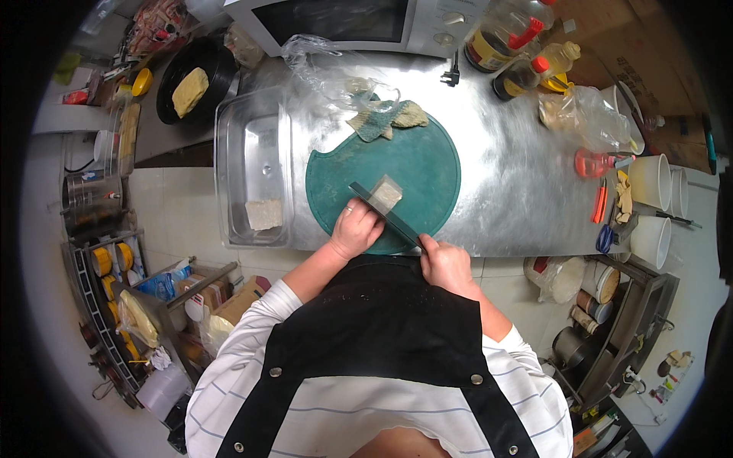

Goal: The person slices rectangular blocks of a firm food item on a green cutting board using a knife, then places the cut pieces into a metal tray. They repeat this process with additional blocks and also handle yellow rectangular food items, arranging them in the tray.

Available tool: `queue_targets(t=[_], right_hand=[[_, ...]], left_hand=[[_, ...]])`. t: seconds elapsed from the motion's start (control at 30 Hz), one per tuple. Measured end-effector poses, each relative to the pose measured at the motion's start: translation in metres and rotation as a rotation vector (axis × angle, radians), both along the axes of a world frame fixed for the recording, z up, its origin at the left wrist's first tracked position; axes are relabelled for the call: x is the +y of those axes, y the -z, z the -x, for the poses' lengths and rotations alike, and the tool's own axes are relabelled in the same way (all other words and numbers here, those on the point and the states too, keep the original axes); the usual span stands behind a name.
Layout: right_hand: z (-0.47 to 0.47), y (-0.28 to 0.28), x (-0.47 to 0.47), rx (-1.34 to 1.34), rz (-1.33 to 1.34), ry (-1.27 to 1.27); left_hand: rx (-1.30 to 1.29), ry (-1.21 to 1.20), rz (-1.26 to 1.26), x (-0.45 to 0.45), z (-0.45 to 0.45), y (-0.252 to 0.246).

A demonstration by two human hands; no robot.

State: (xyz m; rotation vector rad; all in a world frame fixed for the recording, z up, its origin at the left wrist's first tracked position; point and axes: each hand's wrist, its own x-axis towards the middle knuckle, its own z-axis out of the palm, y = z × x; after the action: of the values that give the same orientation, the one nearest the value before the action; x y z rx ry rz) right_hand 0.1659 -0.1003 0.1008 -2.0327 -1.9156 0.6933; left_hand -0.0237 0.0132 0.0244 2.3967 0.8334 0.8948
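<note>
My right hand point(446, 263) grips the handle of a broad-bladed kitchen knife point(395, 220), its blade slanting up to the left over a round green cutting board point(338, 177). Just beyond the blade sits a pale, whitish block of food point(387, 192), partly covered by the knife. My left hand point(357, 229) is on the near side of the blade, fingers curled against it; whether they hold anything is hidden. Left of the board, a clear rectangular container point(252, 126) has a similar pale piece point(264, 214) at its near end.
A crumpled green-and-tan cloth point(389, 119) overlaps the board's far edge beside a clear plastic bag point(332, 63). A microwave point(343, 23) stands at the back of the steel table point(504, 189). Bottles point(512, 80), white tubs point(650, 180) and a box cutter point(599, 201) line the right side.
</note>
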Motion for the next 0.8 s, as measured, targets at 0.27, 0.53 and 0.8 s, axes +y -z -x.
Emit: queue_targets(t=[0.27, 0.53, 0.8], right_hand=[[0.0007, 0.0008, 0.0018, 0.029, 0.029, 0.012], [0.0013, 0.0031, 0.0016, 0.04, -0.019, -0.008], [0.0018, 0.0039, 0.0007, 0.042, 0.042, 0.01]], left_hand=[[-0.007, -0.027, -0.014, -0.0009, 0.0002, 0.0051], [-0.022, -0.039, -0.009, -0.0012, -0.0008, 0.006], [-0.017, -0.031, -0.018, -0.002, 0.0001, 0.0081]])
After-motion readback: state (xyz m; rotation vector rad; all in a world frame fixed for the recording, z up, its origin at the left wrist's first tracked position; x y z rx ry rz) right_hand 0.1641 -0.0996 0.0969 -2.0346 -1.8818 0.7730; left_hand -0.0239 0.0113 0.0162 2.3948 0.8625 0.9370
